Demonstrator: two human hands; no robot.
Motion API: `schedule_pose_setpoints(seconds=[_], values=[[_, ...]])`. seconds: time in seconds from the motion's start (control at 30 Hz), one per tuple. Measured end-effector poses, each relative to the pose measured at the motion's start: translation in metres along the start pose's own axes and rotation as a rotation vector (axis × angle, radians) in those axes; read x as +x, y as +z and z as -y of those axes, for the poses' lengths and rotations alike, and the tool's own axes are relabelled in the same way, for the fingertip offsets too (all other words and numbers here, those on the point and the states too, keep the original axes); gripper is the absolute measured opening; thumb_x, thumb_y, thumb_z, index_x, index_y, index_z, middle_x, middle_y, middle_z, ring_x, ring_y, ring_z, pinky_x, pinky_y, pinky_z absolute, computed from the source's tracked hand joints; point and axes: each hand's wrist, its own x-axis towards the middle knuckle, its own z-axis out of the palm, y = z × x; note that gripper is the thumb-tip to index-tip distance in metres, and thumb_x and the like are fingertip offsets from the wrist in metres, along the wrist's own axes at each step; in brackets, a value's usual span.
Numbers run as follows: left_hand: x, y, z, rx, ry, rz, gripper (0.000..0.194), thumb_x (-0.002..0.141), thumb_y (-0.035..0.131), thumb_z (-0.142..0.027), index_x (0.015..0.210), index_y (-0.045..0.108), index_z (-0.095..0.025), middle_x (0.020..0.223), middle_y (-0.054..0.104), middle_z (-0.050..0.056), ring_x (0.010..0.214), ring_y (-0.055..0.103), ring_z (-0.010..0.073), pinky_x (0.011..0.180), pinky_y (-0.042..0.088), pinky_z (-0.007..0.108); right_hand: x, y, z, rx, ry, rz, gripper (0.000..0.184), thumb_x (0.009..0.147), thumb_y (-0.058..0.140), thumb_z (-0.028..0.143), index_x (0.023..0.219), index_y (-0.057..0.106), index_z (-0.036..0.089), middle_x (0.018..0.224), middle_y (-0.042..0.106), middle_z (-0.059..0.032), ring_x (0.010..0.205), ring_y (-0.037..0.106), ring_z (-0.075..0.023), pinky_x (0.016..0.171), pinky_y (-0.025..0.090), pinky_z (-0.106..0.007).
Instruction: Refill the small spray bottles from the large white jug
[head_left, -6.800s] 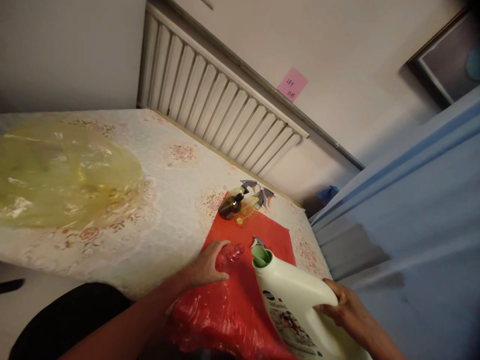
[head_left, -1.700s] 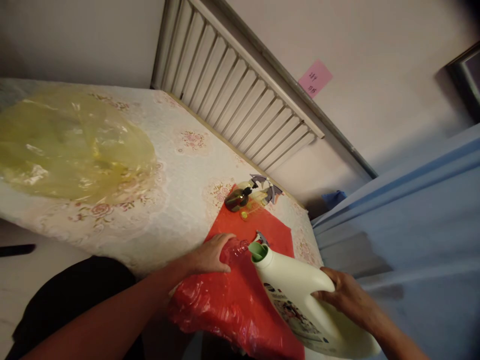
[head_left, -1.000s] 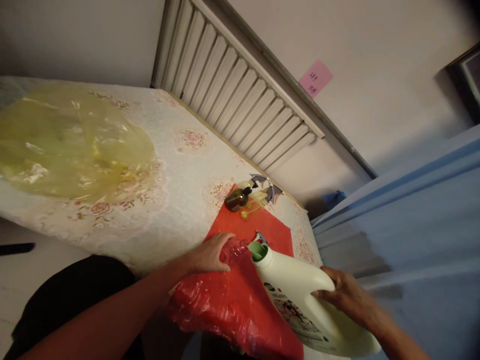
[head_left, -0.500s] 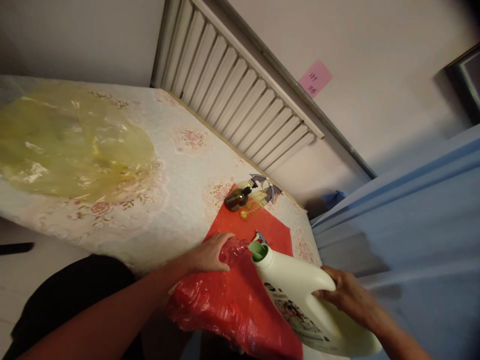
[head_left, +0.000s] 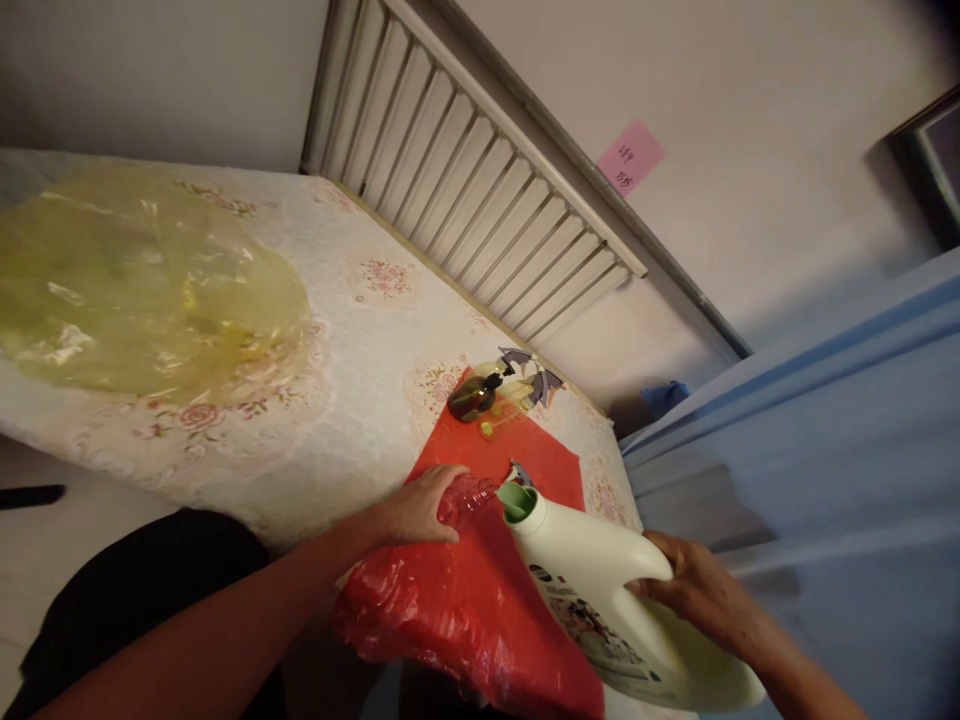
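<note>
The right hand is wrapped round the handle of a big pale jug, thumb and fingers curled in; the jug leans over a red plastic sheet, its green spout at the neck of a small clear bottle, touching or not I cannot tell; the left hand is half curled about the bottle's body, fingers on one side, thumb on the other. The jug looks stiff and, if well filled, heavy; its handle seems the best hold, with the base for support; the bottle looks light, smooth and thin-walled, likely slippery when wet; a gentle grip round its body, below the neck, should steady it.
</note>
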Motion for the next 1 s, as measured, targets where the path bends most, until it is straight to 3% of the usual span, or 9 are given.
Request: schedule_pose_setpoints(seconds=[1.0], values=[[-0.0005, -0.0011, -0.0010, 0.019, -0.004, 0.002, 0.086, 0.059, 0.075, -0.025, 0.136, 0.036, -0.022, 0.136, 0.048, 0.010, 0.127, 0.045, 0.0291, 0.110, 0.035, 0.042, -0.0025, -0.0040, 0.0010, -0.001, -0.005, 0.002, 0.023, 0.070, 0.067, 0.035, 0.084, 0.064, 0.018, 0.081, 0.073, -0.0029, 0.073, 0.067, -0.0212, 0.059, 0.048, -0.024]])
